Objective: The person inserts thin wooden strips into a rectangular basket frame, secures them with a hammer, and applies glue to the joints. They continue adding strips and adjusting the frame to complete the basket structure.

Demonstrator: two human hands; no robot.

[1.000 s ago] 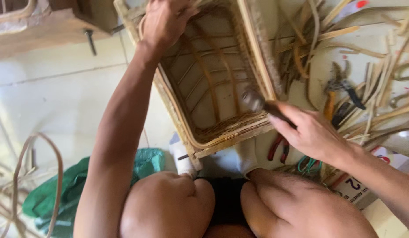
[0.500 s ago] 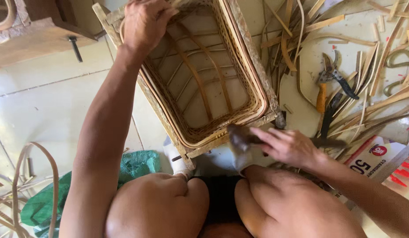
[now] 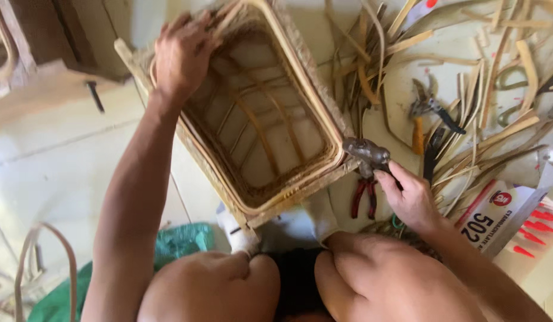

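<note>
left hand (image 3: 180,56) clenched on far corner of rattan basket frame (image 3: 252,203) | right hand (image 3: 411,200) grasping hammer (image 3: 367,152), head just beside near-right corner | frame's long axis runs away from body, propped on floor above knees

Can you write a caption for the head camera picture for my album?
Left hand grips a wicker basket rim; right hand holds a hammer.

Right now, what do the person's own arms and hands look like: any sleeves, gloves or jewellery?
Both arms are bare along all that shows, with no sleeves in view. The left hand and right hand wear no gloves, and no rings, watch or bracelets can be seen on them.
</note>
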